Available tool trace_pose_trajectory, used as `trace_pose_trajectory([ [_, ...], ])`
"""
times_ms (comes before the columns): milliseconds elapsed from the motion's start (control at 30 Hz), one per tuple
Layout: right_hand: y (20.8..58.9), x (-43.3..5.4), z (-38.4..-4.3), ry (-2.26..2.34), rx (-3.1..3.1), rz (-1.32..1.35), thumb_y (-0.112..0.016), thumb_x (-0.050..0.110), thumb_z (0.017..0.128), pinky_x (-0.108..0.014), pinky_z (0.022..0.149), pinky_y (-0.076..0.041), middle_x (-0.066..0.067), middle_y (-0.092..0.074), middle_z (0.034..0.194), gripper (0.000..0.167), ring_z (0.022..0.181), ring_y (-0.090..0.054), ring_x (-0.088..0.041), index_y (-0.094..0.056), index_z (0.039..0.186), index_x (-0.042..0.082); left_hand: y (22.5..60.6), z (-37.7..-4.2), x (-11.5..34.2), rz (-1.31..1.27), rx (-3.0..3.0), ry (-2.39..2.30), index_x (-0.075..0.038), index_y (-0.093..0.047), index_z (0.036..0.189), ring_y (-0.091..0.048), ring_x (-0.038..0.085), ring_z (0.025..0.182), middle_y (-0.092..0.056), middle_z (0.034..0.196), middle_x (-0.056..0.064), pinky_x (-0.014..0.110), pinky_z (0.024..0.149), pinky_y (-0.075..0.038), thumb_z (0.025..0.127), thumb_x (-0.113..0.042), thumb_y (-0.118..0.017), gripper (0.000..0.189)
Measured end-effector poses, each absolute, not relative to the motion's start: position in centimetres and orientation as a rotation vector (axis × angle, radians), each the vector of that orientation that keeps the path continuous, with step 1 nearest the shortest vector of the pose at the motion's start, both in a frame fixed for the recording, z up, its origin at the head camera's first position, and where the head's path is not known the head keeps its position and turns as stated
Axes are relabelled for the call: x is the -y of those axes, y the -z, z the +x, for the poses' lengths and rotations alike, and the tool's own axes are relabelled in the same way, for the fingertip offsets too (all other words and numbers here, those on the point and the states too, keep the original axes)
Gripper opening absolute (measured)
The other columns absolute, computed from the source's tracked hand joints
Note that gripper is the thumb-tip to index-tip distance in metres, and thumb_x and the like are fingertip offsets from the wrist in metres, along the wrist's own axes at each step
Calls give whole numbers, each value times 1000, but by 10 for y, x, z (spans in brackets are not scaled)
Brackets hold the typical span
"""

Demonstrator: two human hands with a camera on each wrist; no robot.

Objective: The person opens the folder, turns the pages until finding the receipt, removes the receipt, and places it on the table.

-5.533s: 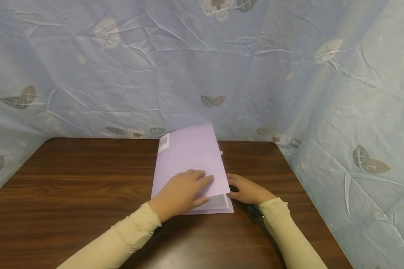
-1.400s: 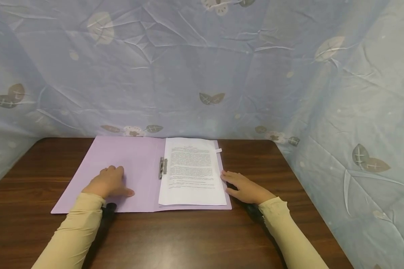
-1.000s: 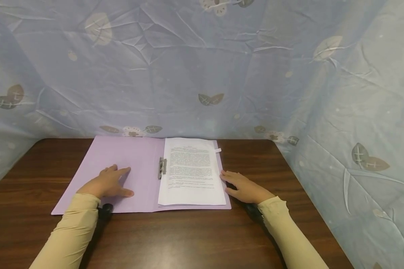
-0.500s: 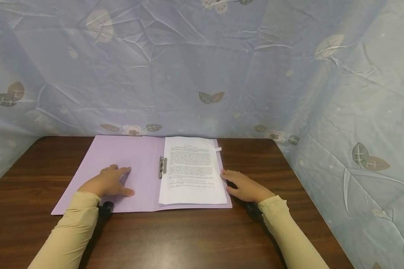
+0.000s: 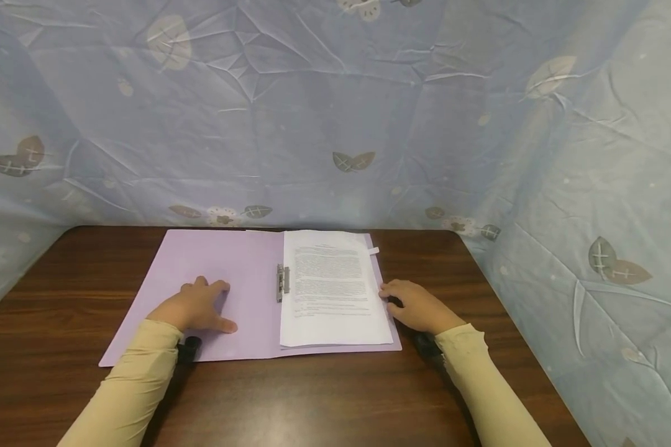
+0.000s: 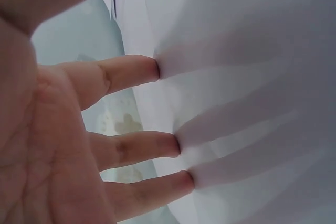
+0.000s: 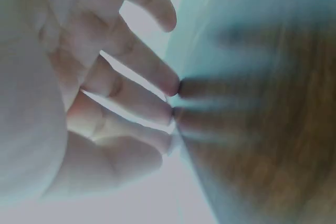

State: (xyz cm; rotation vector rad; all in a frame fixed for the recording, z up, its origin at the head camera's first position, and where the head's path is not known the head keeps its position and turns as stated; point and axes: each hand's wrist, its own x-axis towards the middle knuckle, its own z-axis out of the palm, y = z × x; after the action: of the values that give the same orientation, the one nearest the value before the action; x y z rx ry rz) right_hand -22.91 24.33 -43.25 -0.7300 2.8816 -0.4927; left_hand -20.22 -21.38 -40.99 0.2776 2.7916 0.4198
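A lilac folder (image 5: 229,248) lies spread open on the table. Its right half bears a stack of printed paper (image 5: 330,326) beside a metal clip (image 5: 282,283) near the spine. My left hand (image 5: 192,308) rests with spread fingers on the bare inside of the left cover; in the left wrist view several of its fingertips (image 6: 170,144) touch the pale surface. At the folder's right edge is my right hand (image 5: 419,307), palm down. The right wrist view shows its fingertips (image 7: 169,85) against the table beside the pale edge, with nothing gripped.
The dark wood table (image 5: 335,403) extends around the folder. A leaf-patterned cloth (image 5: 291,136) hangs behind and along both sides. A small white tab (image 5: 374,251) sticks out from the folder's right edge.
Several seconds ago the folder was closed over; its cover now lies flat to the left. In the last half second the folder and both hands have slid a little rightward.
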Motion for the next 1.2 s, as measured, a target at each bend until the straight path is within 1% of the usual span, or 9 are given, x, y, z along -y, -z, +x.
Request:
trace_pose_trajectory([
  [133,429,-248,-230,481,-2972,-663,-65,12,98,-52,105,-49,-12,-70,127,23,121,-64,-33,-75,117,4,408,-197,200,309,-2788,-410,3,-50,146,-51,60,114,-48,128,41,72,93,-46,74,-52,-90,99],
  [233,428,-252,-231,422,-3024,-557,-66,16,98,-51,99,-53,-9,-73,116,20,109,-68,-29,-76,111,5,407,-193,191,343,-2787,-396,2,-52,147,-52,59,114,-49,128,39,71,95,-46,74,-50,-90,97],
  [367,426,-257,-233,385,-3041,-451,-66,18,97,-51,95,-54,-10,-74,111,22,101,-68,-26,-76,110,4,408,-189,183,384,-2802,-370,0,-55,146,-54,55,112,-52,126,35,69,96,-47,72,-47,-91,95],
  [467,424,-259,-234,408,-3025,-423,-66,18,96,-51,94,-54,-11,-75,111,22,98,-67,-26,-77,109,4,408,-188,180,388,-2812,-362,-1,-55,146,-53,55,113,-53,126,36,69,96,-47,72,-47,-91,95],
  [700,421,-259,-235,411,-2997,-438,-71,15,92,-47,84,-54,-8,-74,102,10,86,-62,-22,-77,96,8,409,-189,181,395,-2815,-377,-1,-54,147,-53,56,114,-52,129,37,68,97,-46,73,-46,-91,94],
  [800,420,-260,-234,414,-2992,-435,-72,13,91,-46,83,-54,-7,-73,100,8,85,-61,-22,-77,94,8,409,-190,180,408,-2814,-381,-1,-54,147,-53,56,114,-51,129,37,68,97,-47,73,-45,-91,94],
  [967,419,-260,-233,419,-2985,-419,-72,14,92,-47,85,-54,-9,-74,101,10,87,-63,-23,-77,95,7,407,-188,178,400,-2807,-383,-1,-54,146,-53,56,113,-52,128,37,68,96,-47,73,-45,-91,93],
  [1067,418,-260,-234,419,-2985,-403,-72,15,93,-48,86,-54,-10,-74,103,12,89,-64,-24,-78,98,6,405,-187,179,398,-2811,-367,-2,-55,146,-53,56,115,-53,130,36,68,96,-47,73,-48,-90,92],
  [1200,418,-259,-235,409,-2986,-393,-72,17,94,-50,88,-54,-13,-75,107,18,93,-66,-26,-78,103,3,405,-189,187,415,-2835,-372,-3,-55,146,-54,56,118,-56,131,32,67,95,-48,75,-43,-90,89],
])
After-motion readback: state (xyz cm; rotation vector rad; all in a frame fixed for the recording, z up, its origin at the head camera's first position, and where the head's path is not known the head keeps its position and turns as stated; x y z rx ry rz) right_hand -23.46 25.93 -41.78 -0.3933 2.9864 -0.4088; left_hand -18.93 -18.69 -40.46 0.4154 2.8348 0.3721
